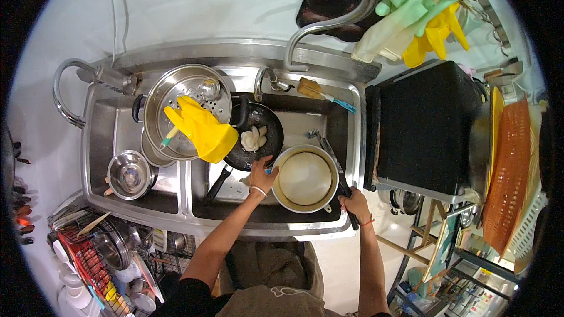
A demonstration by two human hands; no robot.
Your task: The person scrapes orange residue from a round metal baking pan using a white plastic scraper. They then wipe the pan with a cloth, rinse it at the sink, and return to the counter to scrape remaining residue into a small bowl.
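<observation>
My left hand point(263, 178) is at the left rim of a round, light-lined pot point(305, 178), its fingers spread near the edge of a black pan point(274, 134). A small blue bit shows by the fingers; what it belongs to is hidden. A bunched whitish cloth or sponge point(254, 138) lies in the pan. My right hand point(356, 207) is closed around a long dark handle point(331, 153) that runs along the pot's right side. A metal coil point(313, 133) shows near its far end. Pot and pan are in the right basin of a steel sink point(186, 189).
A yellow rubber glove point(207, 134) lies over a steel steamer pot point(152, 141) straddling the divider. Steel bowls point(129, 175) sit in the left basin. Behind are a faucet point(260, 79) and a blue-handled brush point(339, 103). A black box-shaped appliance point(423, 127) stands to the right, a dish rack point(105, 268) lower left.
</observation>
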